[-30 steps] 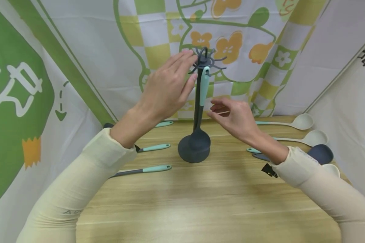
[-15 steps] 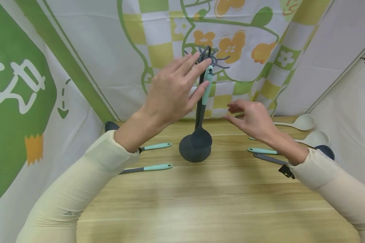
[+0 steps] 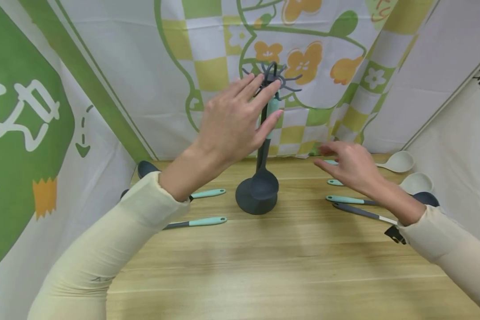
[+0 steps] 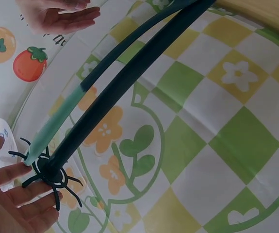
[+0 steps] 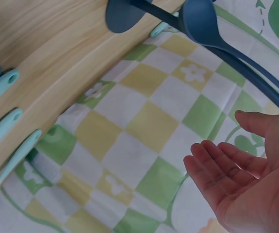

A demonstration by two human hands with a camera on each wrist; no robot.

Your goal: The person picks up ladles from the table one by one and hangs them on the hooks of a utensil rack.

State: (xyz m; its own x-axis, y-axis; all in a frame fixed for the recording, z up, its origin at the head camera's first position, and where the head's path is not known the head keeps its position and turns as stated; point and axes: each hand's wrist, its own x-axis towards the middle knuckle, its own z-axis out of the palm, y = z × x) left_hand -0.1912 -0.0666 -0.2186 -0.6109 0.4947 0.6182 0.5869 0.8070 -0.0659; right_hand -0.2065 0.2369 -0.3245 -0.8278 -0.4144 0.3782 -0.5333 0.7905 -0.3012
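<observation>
A dark utensil rack stands upright on the table, its round base point(image 3: 250, 205) flat on the wood and a ring of hooks point(image 4: 47, 171) at its top. From one hook hangs a dark spoon point(image 3: 265, 184) with a mint handle point(image 4: 55, 120), its bowl in front of the pole. My left hand point(image 3: 234, 118) is at the rack's top, fingers extended among the hooks and touching them; in the head view it hides part of the pole and handle. My right hand point(image 3: 354, 169) hovers to the right of the rack, holding nothing, fingers loosely bent point(image 5: 221, 167).
Left of the rack lie mint-handled utensils point(image 3: 208, 221) and a dark utensil head point(image 3: 146, 169). On the right are white spoons point(image 3: 400, 161), a dark-headed utensil point(image 3: 426, 198) and several handles point(image 5: 20, 153). A patterned cloth point(image 3: 208, 80) hangs behind the table point(image 3: 264, 266).
My right hand has drawn away from the hanging spoon, rightward and down toward the utensils on the right. My left hand has shifted slightly right, farther over the rack's hooks.
</observation>
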